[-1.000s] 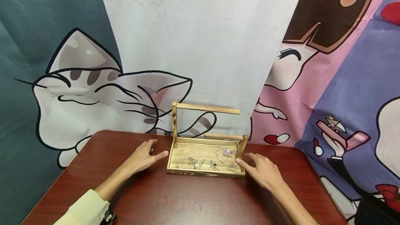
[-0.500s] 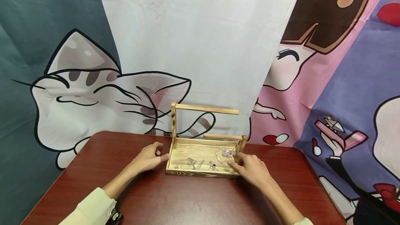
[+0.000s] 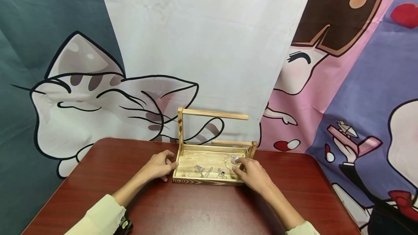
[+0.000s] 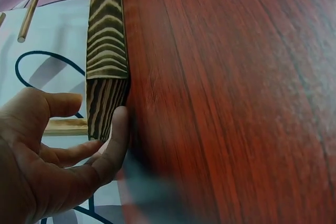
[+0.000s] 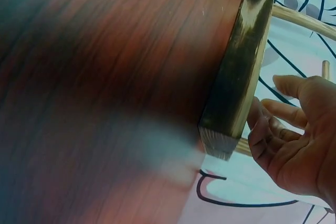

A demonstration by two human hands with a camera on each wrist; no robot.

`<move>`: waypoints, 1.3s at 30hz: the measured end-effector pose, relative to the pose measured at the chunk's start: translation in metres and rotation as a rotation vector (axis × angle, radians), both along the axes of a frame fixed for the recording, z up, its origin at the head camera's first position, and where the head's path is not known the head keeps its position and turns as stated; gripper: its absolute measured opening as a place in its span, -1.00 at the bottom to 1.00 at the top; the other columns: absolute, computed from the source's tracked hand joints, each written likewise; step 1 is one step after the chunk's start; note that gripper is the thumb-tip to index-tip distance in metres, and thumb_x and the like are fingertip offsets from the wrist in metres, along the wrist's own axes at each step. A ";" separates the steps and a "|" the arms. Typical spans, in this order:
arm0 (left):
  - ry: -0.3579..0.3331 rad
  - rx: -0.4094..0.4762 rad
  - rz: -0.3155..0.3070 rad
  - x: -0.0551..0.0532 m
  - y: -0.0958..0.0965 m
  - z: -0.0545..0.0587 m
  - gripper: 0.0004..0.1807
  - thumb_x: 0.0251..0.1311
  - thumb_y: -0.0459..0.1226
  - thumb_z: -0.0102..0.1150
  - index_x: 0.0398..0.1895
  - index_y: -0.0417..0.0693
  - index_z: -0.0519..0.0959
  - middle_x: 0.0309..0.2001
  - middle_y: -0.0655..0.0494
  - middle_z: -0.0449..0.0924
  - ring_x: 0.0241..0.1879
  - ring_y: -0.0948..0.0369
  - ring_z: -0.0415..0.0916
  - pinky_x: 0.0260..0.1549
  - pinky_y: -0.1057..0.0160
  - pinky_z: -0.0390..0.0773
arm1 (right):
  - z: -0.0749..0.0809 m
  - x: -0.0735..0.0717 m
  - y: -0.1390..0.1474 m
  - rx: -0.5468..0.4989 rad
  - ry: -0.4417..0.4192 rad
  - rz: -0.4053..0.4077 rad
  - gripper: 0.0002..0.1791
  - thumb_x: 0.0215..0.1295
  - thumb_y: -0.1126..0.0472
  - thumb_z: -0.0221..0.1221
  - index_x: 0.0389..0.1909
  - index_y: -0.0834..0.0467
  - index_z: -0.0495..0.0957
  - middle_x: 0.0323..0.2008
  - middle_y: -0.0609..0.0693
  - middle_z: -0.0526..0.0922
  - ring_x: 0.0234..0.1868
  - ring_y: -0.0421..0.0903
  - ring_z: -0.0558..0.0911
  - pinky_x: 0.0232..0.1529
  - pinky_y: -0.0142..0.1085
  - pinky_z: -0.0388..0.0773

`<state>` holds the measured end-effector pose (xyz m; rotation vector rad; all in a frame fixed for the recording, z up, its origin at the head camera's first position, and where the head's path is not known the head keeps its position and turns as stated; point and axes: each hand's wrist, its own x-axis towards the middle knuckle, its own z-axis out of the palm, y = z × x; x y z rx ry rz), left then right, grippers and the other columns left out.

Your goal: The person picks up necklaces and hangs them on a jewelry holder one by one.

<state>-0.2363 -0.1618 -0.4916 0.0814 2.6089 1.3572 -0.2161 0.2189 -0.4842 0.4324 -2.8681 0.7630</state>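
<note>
A shallow wooden tray (image 3: 196, 159) with scorched grain holds several pieces of jewelry. At its left end, my left hand (image 3: 159, 165) has the thumb at the rim and the other fingers against the outer end wall, as the left wrist view also shows at the striped end (image 4: 105, 106). My right hand (image 3: 256, 175) hovers over the tray's right end, thumb and fingers apart, fingertips close to a pastel beaded bracelet (image 3: 227, 162). In the right wrist view its fingers (image 5: 286, 114) curve loosely inside the front wall (image 5: 236, 77). Silvery chain jewelry (image 3: 200, 169) lies along the front.
A wooden post (image 3: 180, 130) with a bar (image 3: 215, 114) rises at the tray's back left; a lower bar (image 3: 232, 143) runs from a right post (image 3: 253, 149). Behind the red-brown table (image 3: 196, 206) hangs a cartoon-printed cloth (image 3: 209, 46).
My right hand has moved left from outside the tray's right end to above the jewelry. My left hand has moved right, its thumb coming to the tray's left rim.
</note>
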 end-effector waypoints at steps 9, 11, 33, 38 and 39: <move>-0.047 0.150 -0.029 -0.004 0.005 -0.004 -0.50 0.45 -0.36 0.31 0.37 -0.43 0.53 -0.09 -0.19 0.72 -0.32 0.10 0.71 -0.53 0.10 0.91 | -0.006 -0.008 -0.015 -0.010 0.053 0.026 -0.92 0.54 0.29 0.35 -0.17 0.17 0.81 -0.25 0.01 0.84 -0.20 -0.10 0.75 -0.13 -0.13 0.80; -0.062 0.176 -0.032 -0.004 0.005 -0.004 -0.51 0.43 -0.40 0.28 0.36 -0.43 0.53 -0.07 -0.20 0.69 -0.30 0.08 0.72 -0.51 0.09 0.92 | -0.007 -0.011 -0.019 -0.010 0.047 0.030 -0.90 0.54 0.31 0.34 -0.21 0.16 0.80 -0.30 -0.03 0.81 -0.26 -0.16 0.69 -0.19 -0.20 0.74; -0.218 0.283 -0.056 -0.009 0.006 0.001 -0.49 0.36 -0.49 0.06 0.37 -0.38 0.35 -0.03 -0.23 0.53 -0.20 -0.03 0.70 -0.43 0.03 0.95 | -0.020 -0.035 -0.040 0.005 -0.042 -0.071 -0.58 0.45 0.17 0.44 -0.65 0.02 0.58 -0.59 -0.13 0.53 -0.45 -0.16 0.49 -0.50 -0.29 0.45; -0.229 0.257 -0.064 -0.011 0.010 0.005 -0.51 0.31 -0.52 0.00 0.32 -0.38 0.32 -0.04 -0.27 0.52 -0.23 -0.06 0.70 -0.48 0.02 0.94 | -0.020 -0.039 -0.045 0.023 -0.080 -0.136 -0.55 0.43 0.06 0.52 -0.66 0.01 0.61 -0.55 -0.09 0.63 -0.47 -0.13 0.55 -0.49 -0.19 0.57; -0.232 0.256 -0.069 -0.011 0.011 0.007 -0.50 0.29 -0.53 0.01 0.31 -0.39 0.31 -0.04 -0.29 0.52 -0.24 -0.08 0.71 -0.48 0.02 0.94 | -0.020 -0.039 -0.046 0.032 -0.081 -0.150 -0.56 0.42 0.04 0.53 -0.65 0.01 0.63 -0.53 -0.07 0.66 -0.46 -0.12 0.58 -0.47 -0.14 0.61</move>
